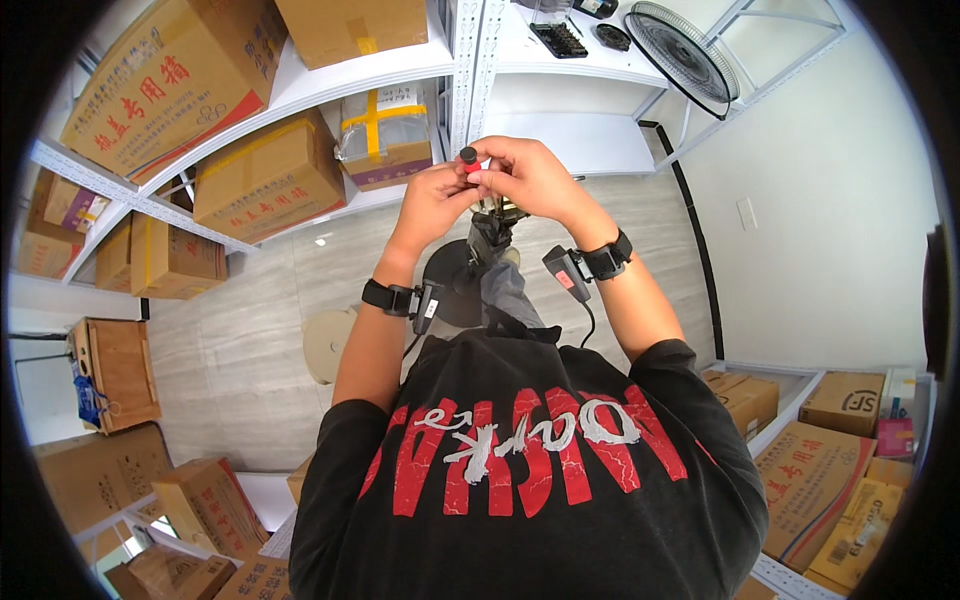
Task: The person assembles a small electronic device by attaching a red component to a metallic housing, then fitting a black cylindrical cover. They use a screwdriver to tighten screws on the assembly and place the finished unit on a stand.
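Observation:
A small red-and-black handle-like piece (470,156), with a round black end, stands up between my two hands. My left hand (432,205) is closed, its fingers and thumb pinching the piece from the left. From the right, the thumb and fingers of my right hand (525,180) close on the same piece. Its lower part is hidden by my fingers. Just below my hands a dark, partly metallic object (500,208) shows; its kind is unclear. Each wrist wears a black strap with a small device, the left device (425,306) and the right device (567,273).
White shelving (390,62) with cardboard boxes (270,175) rises at the far left. A fan grille (682,52) leans on the far right shelf (510,62), near a dark tray of small parts (558,40). A round black disc (440,275) lies on the floor. More cartons (815,480) stand near right.

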The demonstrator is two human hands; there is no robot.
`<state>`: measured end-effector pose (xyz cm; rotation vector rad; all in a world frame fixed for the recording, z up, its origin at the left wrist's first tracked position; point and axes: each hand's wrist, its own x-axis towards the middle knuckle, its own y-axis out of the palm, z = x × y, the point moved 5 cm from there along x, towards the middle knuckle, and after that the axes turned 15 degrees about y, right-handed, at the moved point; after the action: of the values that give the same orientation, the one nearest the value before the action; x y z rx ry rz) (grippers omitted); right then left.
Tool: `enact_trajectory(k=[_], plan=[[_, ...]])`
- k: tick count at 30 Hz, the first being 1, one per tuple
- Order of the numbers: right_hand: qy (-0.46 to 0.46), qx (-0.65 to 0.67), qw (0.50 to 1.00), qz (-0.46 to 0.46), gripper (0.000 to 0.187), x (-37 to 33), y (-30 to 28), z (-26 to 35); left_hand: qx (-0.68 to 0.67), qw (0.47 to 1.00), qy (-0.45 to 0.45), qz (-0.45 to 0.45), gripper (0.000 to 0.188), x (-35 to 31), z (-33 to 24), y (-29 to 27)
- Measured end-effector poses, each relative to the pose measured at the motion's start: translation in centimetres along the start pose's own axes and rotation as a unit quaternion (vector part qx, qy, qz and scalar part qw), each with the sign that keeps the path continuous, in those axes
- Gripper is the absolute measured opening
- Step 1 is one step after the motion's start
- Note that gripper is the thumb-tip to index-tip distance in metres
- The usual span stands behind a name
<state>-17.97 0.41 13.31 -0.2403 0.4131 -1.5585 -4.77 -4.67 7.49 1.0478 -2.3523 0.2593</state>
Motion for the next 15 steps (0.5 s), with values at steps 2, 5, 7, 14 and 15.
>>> enact_trajectory(k=[2,5,7,14,15], plan=[[-0.024,-0.051,0.997,-0.055,0.027,-0.6,-0.1,1.0,0.076,0.995,-0.018,0.054,0.013,-0.2,-0.1,-0.1],[-0.021,-0.062,0.994,-0.090,0.034,-1.2,-0.3,1.7,0.133,0.989,0.003,0.060,0.017,0.0,-0.9,0.0],[-0.019,-0.068,0.993,-0.095,0.038,-1.3,-0.3,2.0,0.140,0.989,0.027,0.023,0.019,0.0,-1.4,0.2],[-0.033,-0.162,0.974,-0.156,0.037,-1.3,-0.3,2.4,0.118,0.993,0.000,0.005,0.011,-0.4,-0.2,0.0],[-0.023,-0.172,0.971,-0.166,0.035,-1.2,-0.5,2.3,0.088,0.996,-0.005,0.007,0.010,-0.3,0.0,0.1]])
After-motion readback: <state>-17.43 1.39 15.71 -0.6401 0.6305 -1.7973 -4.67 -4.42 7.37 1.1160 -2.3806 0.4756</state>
